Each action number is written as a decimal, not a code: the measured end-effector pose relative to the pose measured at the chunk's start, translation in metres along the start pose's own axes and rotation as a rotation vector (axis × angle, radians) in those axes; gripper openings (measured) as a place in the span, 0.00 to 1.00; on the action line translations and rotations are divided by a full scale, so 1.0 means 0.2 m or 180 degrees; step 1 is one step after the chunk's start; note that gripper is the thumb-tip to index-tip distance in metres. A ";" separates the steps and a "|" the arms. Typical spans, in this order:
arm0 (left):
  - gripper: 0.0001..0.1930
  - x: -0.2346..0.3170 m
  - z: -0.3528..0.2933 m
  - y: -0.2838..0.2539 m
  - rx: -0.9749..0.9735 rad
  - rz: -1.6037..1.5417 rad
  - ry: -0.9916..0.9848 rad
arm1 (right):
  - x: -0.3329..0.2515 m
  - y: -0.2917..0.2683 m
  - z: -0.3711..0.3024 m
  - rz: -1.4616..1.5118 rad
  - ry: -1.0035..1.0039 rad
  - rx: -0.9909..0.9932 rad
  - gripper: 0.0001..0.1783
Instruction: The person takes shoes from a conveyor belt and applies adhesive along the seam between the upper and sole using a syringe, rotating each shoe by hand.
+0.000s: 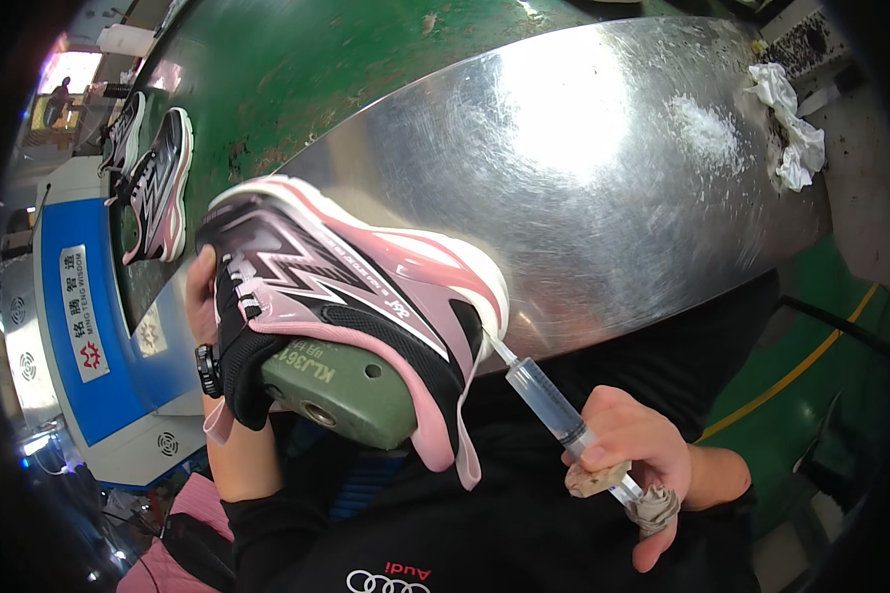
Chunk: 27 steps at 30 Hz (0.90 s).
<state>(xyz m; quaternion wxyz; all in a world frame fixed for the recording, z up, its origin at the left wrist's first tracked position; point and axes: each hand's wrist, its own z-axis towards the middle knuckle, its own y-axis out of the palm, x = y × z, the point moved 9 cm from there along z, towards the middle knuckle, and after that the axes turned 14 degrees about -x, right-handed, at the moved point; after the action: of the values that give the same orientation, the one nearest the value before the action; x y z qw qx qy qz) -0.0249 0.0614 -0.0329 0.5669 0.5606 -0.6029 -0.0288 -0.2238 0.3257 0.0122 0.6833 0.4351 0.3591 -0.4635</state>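
The shoe (366,287) sits between the hands, tilted on its side with its sole facing up and away from the person. The left hand (200,292) is closed against its lace side; most of those fingers are hidden behind the shoe, so their full curl cannot be told. The right hand (628,440) is curled round a syringe (544,400), whose narrow tip meets the heel where upper and sole join. Crumpled tan wrapping (653,509) covers parts of two of its fingers.

The upper mixes smooth pinkish panels, black mesh and white zigzag stripes; the pale sole curves thickly. A hard, rounded green block (356,390) with drilled holes fills the opening. The syringe barrel is clear, straight plastic. Beyond lies a shiny, scratched metal sheet (643,237), with crumpled white paper (796,128) at its far right.
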 end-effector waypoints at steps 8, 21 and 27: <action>0.22 0.11 -0.24 -0.37 0.0319 0.1531 -0.0129 | 0.04 -0.01 0.05 -0.0286 -0.0127 -0.0061 0.47; 0.27 -0.12 -0.59 -0.18 0.0375 0.0569 -0.0186 | 0.05 0.04 0.06 -0.0416 -0.0116 -0.0205 0.47; 0.27 -0.21 -0.80 -0.33 0.0962 -0.0048 0.0049 | 0.04 0.06 0.05 -0.0496 -0.0088 -0.0169 0.47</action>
<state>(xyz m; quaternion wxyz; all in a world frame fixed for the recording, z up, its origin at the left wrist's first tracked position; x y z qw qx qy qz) 0.1209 0.1626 -0.0471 0.4805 0.6442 -0.5918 0.0623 -0.2089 0.3161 0.0120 0.6613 0.3811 0.3945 -0.5116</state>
